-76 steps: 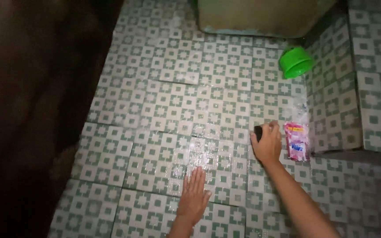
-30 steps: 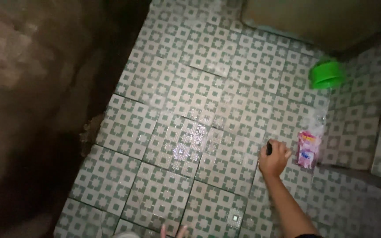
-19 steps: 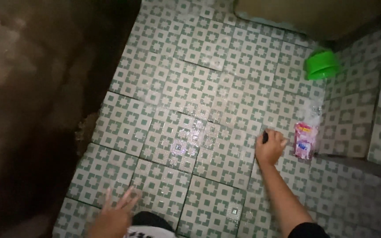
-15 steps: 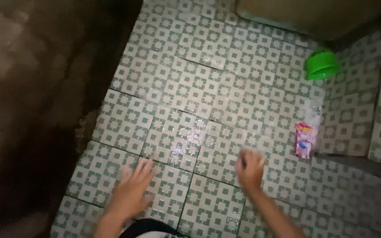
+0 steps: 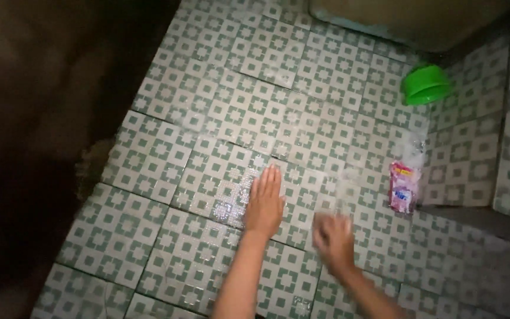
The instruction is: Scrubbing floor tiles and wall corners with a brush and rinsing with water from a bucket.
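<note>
Head view: compared with half a second ago, the left hand (image 5: 265, 204) has moved forward and now lies flat on the wet tiled floor (image 5: 219, 112), fingers (image 5: 267, 180) stretched out straight and together, holding nothing. The right hand (image 5: 333, 237) sits just beside it, blurred by motion; its fingers look curled, but whether they grip anything cannot be told. A pink sachet (image 5: 403, 187) lies near the tiled step (image 5: 473, 147), a green bowl (image 5: 425, 84) farther off.
</note>
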